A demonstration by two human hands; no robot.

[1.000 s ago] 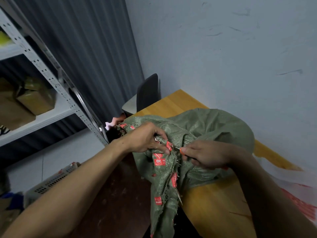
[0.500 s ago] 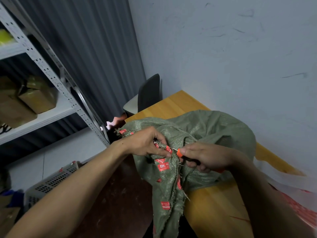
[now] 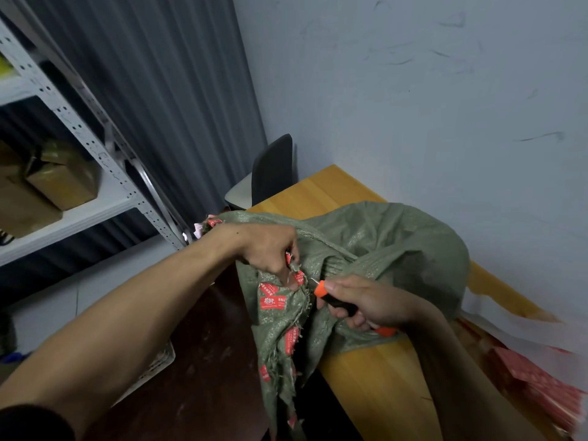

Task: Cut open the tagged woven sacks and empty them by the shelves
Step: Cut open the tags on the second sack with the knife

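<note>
A green woven sack [image 3: 391, 246] with several red tags lies on the wooden table [image 3: 378, 377], its frayed mouth hanging over the near edge. My left hand [image 3: 270, 249] pinches the gathered, tagged mouth of the sack. My right hand [image 3: 366, 303] grips a cutter [image 3: 334, 300] with an orange and black handle, its tip pointing at the bunched fabric just below my left fingers. The blade itself is barely visible.
A white metal shelf rack [image 3: 95, 192] with cardboard boxes [image 3: 60, 176] stands at left. A dark chair [image 3: 270, 170] sits by the grey curtain. A perforated white crate [image 3: 156, 367] lies on the floor below my left arm. White and red bags [image 3: 534, 361] lie at right.
My right hand has drawn back from the sack's neck, so more of the orange cutter handle shows. My left hand keeps its pinch on the tagged mouth.
</note>
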